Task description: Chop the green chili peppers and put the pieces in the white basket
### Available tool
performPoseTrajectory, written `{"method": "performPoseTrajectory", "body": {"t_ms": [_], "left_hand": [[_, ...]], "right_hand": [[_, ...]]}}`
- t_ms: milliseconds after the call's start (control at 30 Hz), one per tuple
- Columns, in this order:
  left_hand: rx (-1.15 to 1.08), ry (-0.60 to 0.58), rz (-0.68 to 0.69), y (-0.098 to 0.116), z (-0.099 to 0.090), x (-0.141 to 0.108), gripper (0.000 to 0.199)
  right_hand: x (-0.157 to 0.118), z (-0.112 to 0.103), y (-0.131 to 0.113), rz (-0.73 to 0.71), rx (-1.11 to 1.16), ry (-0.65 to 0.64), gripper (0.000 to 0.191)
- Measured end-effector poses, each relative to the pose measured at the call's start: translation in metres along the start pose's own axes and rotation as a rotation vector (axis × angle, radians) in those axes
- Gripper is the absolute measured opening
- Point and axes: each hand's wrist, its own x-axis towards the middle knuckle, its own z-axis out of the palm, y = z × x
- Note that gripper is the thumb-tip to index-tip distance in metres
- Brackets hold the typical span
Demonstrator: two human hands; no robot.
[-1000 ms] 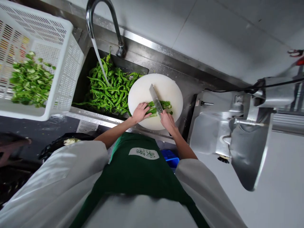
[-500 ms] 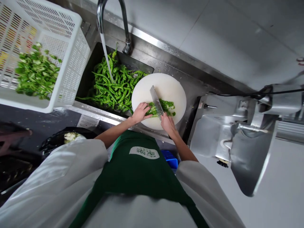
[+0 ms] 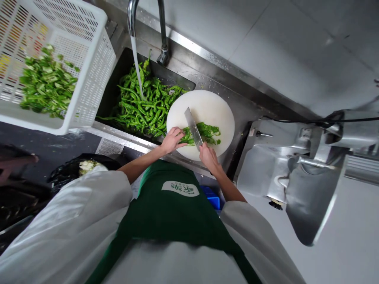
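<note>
My right hand (image 3: 209, 156) is closed round the handle of a cleaver (image 3: 193, 128), whose blade lies across green peppers (image 3: 209, 133) on a round white cutting board (image 3: 201, 103). Left of the blade, my left hand (image 3: 172, 140) presses on the peppers at the board's left edge, its fingers bent over them and the thumb stretched toward the blade. Pepper pieces lie to the right of the blade. Whole green peppers (image 3: 145, 108) fill the sink beside the board.
Water runs from a faucet (image 3: 132, 19) into the sink (image 3: 111, 88). A white basket (image 3: 94, 71) with cut peppers (image 3: 49, 85) stands at the left. At the right is a metal machine (image 3: 314, 197). A black bag (image 3: 66, 171) lies below the counter.
The view has shifted slightly. The blade has moved a little left over the peppers, nearer my left hand, which still rests on them.
</note>
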Motion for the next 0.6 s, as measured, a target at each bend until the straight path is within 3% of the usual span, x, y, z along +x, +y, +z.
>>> {"method": "performPoseTrajectory", "body": {"t_ms": [133,300,467,600], "left_hand": [[-0.022,-0.009,0.015,-0.007,0.005,-0.009,0.033],[-0.040,-0.069,0.000,-0.012,0.014,-0.008,0.025],[-0.063,0.045,-0.088,-0.010,0.010,-0.021,0.033],[-0.076,0.107,-0.114,-0.011,0.011,-0.031,0.024]], "right_hand": [[-0.009,0.005,-0.011,-0.035,-0.012,-0.025,0.032],[0.011,0.014,-0.024,-0.007,0.013,-0.050,0.031],[0.007,0.001,-0.019,-0.009,0.016,-0.032,0.030],[-0.010,0.004,-0.032,0.012,-0.001,-0.007,0.034]]}}
